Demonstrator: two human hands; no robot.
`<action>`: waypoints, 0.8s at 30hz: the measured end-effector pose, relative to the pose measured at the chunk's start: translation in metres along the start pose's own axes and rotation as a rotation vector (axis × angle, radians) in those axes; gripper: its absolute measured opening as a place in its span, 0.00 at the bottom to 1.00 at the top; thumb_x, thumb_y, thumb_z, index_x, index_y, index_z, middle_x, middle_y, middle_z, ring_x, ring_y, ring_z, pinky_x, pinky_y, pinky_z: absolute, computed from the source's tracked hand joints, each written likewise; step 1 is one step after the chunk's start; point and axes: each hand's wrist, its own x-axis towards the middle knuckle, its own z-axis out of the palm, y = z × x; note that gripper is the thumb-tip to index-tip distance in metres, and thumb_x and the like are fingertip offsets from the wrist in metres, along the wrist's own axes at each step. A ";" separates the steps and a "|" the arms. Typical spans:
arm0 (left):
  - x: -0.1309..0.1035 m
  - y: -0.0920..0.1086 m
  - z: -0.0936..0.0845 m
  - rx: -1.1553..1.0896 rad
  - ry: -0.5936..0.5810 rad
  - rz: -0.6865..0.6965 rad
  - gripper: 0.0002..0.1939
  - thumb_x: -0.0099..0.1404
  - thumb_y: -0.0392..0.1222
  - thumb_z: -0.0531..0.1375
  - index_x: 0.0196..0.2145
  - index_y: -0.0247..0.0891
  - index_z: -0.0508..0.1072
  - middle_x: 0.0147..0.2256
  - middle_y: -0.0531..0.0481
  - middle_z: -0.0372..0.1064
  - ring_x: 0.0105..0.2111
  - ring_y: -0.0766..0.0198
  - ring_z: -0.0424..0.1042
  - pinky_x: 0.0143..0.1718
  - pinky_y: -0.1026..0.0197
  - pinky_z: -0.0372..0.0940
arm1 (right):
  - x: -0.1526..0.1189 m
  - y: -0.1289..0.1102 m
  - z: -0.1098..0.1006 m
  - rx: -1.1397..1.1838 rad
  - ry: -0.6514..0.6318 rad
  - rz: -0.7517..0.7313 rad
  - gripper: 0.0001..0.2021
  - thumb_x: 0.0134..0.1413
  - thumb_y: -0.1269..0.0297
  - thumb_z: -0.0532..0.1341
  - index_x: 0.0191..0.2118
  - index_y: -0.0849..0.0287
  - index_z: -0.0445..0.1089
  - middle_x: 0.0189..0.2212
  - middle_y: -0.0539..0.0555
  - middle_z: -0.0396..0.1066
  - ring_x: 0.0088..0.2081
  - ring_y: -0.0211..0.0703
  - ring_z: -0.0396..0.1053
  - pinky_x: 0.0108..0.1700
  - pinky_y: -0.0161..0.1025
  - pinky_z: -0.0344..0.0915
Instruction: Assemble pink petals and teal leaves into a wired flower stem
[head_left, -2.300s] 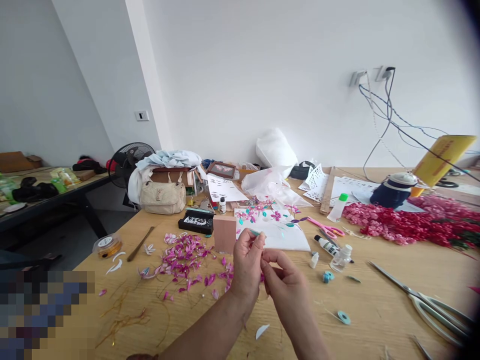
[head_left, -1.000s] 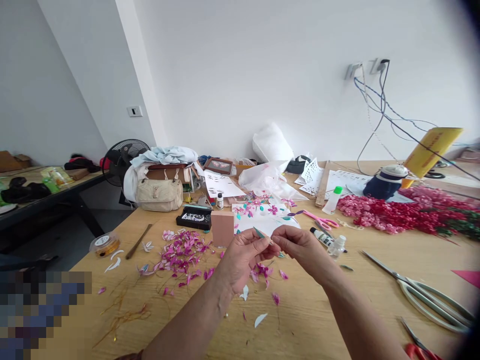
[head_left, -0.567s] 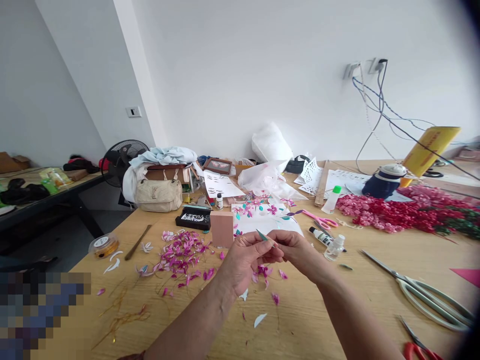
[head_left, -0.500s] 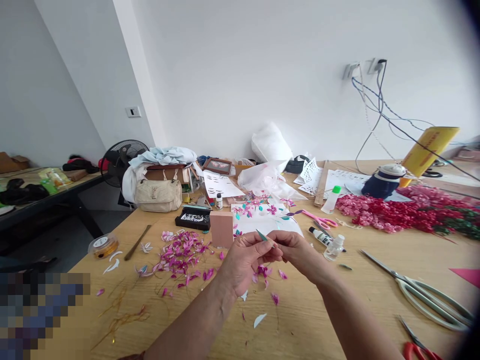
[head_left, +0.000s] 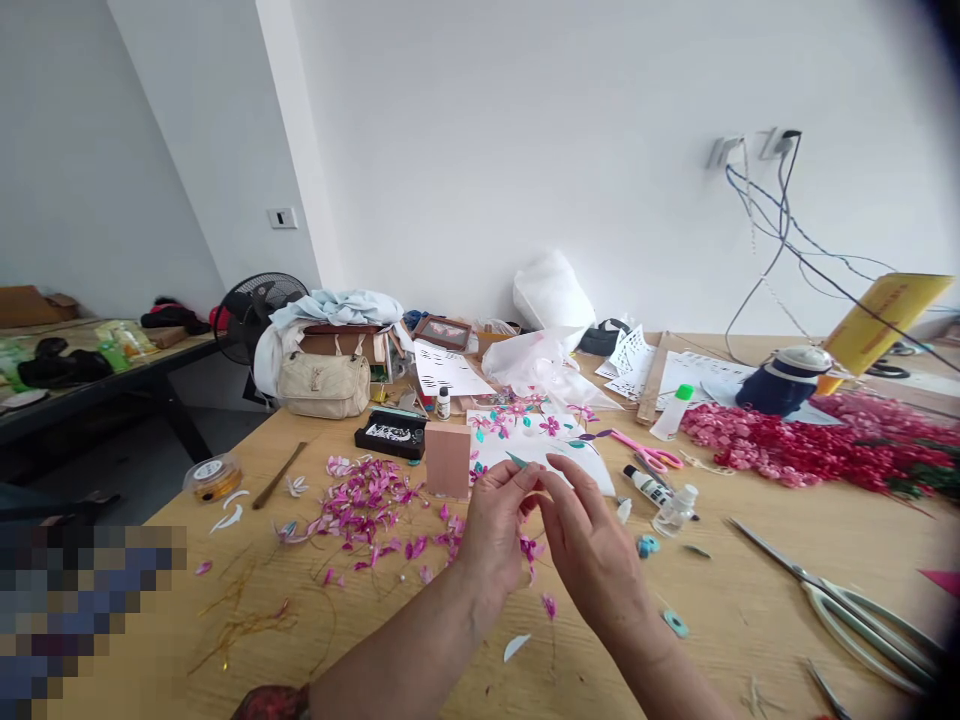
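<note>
Between the thumb and forefinger of my left hand (head_left: 495, 525) is a small green leaf-shaped piece (head_left: 516, 460), its pointed tip sticking up to the left. My right hand (head_left: 592, 540) is close beside it. One of its fingers is raised, while its other fingertips come together near my left fingertips; whatever they pinch is too small or hidden to name. Loose pink-purple petals (head_left: 360, 505) lie heaped on the table left of my hands. Behind the hands lies a white sheet (head_left: 589, 465) with pink flowers and teal leaves on it.
A pinkish block (head_left: 448, 460) stands behind my left hand. To the right are a clear bottle (head_left: 673, 510), a black-capped tube (head_left: 646, 485), teal rolls (head_left: 675, 623), pink-handled scissors (head_left: 649, 452) and large scissors (head_left: 832, 600). A wooden stick (head_left: 279, 475) and a tape-like round box (head_left: 213, 478) lie left.
My right hand has turned and drawn lower, raising a finger off the close two-handed pinch. My left hand keeps the green leaf piece. The view has shifted slightly, and teal rolls now show at right.
</note>
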 end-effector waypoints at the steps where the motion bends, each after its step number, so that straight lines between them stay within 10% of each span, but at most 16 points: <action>1: 0.000 -0.001 0.001 -0.005 0.010 -0.003 0.12 0.49 0.44 0.67 0.22 0.34 0.70 0.25 0.52 0.66 0.28 0.68 0.64 0.35 0.64 0.56 | 0.001 0.004 0.003 0.018 0.011 0.002 0.15 0.59 0.70 0.48 0.50 0.57 0.63 0.49 0.63 0.67 0.44 0.49 0.70 0.37 0.41 0.69; 13: -0.003 -0.006 0.008 0.066 0.036 -0.008 0.13 0.48 0.46 0.67 0.21 0.36 0.68 0.25 0.54 0.65 0.29 0.69 0.63 0.35 0.65 0.55 | 0.003 0.017 -0.009 0.085 0.022 -0.057 0.10 0.61 0.68 0.49 0.40 0.58 0.68 0.39 0.57 0.72 0.39 0.42 0.70 0.39 0.35 0.66; 24: 0.003 0.001 -0.002 0.543 -0.140 0.150 0.04 0.52 0.39 0.64 0.26 0.37 0.72 0.25 0.51 0.66 0.27 0.66 0.62 0.31 0.63 0.56 | 0.024 0.023 -0.039 0.250 -0.104 0.279 0.09 0.53 0.64 0.53 0.27 0.54 0.69 0.24 0.49 0.72 0.24 0.38 0.68 0.26 0.33 0.60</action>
